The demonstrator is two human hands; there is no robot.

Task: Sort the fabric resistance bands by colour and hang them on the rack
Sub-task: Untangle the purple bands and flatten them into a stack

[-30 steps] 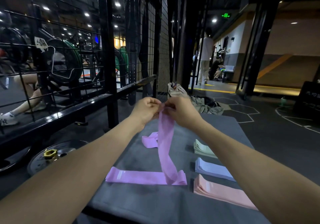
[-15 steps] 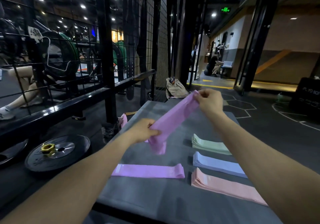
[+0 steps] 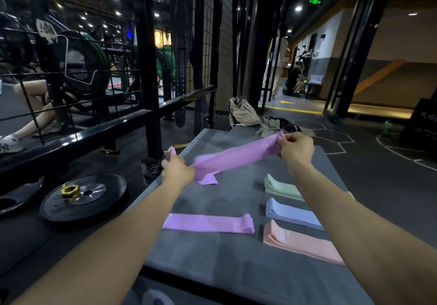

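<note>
A purple fabric band (image 3: 236, 157) is stretched in the air above the grey mat (image 3: 212, 262). My left hand (image 3: 177, 168) grips its near end, and my right hand (image 3: 296, 148) pinches its far end. A second purple band (image 3: 208, 223) lies flat on the mat below. To its right lie a green stack (image 3: 281, 187), a light blue stack (image 3: 290, 213) and a pink stack (image 3: 300, 242) of bands. Another bit of purple fabric (image 3: 170, 150) shows just beyond my left hand. The black wire rack (image 3: 184, 44) stands at the left.
Black weight plates (image 3: 82, 197) with a yellow collar (image 3: 70, 190) lie on the floor at the left. A beige bag (image 3: 243, 113) and clothes (image 3: 272, 125) sit past the mat's far end. People are behind the rack at the left and in the corridor (image 3: 293, 80).
My hands have moved apart from a joined hold and lowered, pulling the purple band out straight between them. The band no longer hangs down onto the flat one.
</note>
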